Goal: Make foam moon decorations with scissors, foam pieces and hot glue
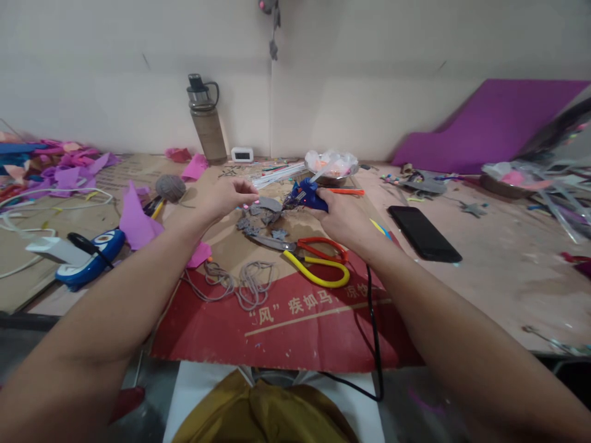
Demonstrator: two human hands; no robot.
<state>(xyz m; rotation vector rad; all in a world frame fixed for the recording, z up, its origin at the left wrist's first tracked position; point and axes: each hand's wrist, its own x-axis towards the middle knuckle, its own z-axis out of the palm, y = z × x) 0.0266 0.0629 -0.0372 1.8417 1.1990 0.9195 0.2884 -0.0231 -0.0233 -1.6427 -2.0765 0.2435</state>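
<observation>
My right hand (347,220) is closed around a blue glue gun (308,194), whose nozzle points left at a grey felt piece (268,205). A black cord (373,320) runs from the gun back toward me. My left hand (229,195) pinches the edge of that grey felt piece with fingertips together. Small grey felt stars (258,226) lie just below the piece on a brown and red cardboard sheet (295,326). Red and yellow handled scissors (314,258) rest beside my right wrist.
Grey cord loops (240,283) lie on the cardboard. A black phone (423,233) is at the right, a grey yarn ball (170,187) and pink felt scraps (138,221) at the left. A water bottle (207,120) and a metal bowl (332,166) stand behind.
</observation>
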